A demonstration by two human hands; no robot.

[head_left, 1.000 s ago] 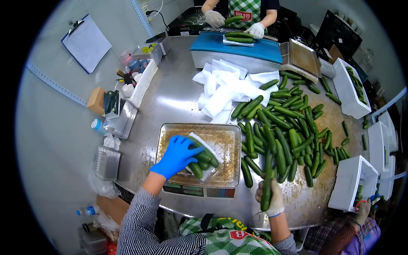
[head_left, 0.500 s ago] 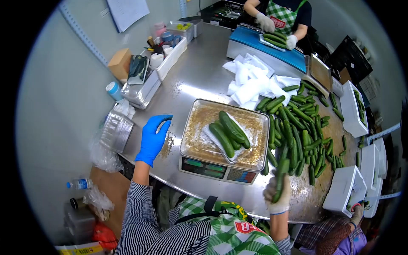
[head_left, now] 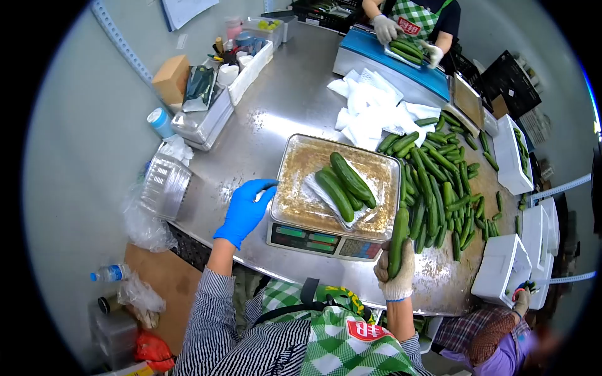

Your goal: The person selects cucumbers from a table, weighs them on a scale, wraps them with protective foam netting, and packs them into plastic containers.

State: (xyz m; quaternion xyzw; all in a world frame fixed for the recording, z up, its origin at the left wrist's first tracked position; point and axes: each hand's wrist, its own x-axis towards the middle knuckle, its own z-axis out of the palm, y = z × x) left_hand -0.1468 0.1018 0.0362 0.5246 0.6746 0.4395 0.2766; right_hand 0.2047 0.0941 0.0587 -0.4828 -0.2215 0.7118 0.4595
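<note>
My right hand [head_left: 401, 276], in a whitish knit glove, grips a long green cucumber [head_left: 397, 241] upright beside the front right corner of the scale. Three cucumbers [head_left: 351, 178] lie together on a white pad in a clear tray [head_left: 347, 224] on the metal pan of the weighing scale [head_left: 291, 207]. My left hand [head_left: 246, 210] wears a blue glove and hovers by the pan's left edge, thumb and fingers apart; its fingertips look dark. To the right of the scale lies a big heap of loose cucumbers [head_left: 439, 188].
White pads [head_left: 370, 106] are piled behind the scale. A co-worker's gloved hands [head_left: 385, 28] handle cucumbers at a blue-topped machine [head_left: 357, 47]. Stacked clear trays [head_left: 166, 186] stand at left. White foam boxes [head_left: 501, 272] line the right, near another person's hand [head_left: 520, 302].
My right hand has brought the cucumber left, closer to the scale. My left hand has shifted right to the pan's edge. The camera view has moved slightly.
</note>
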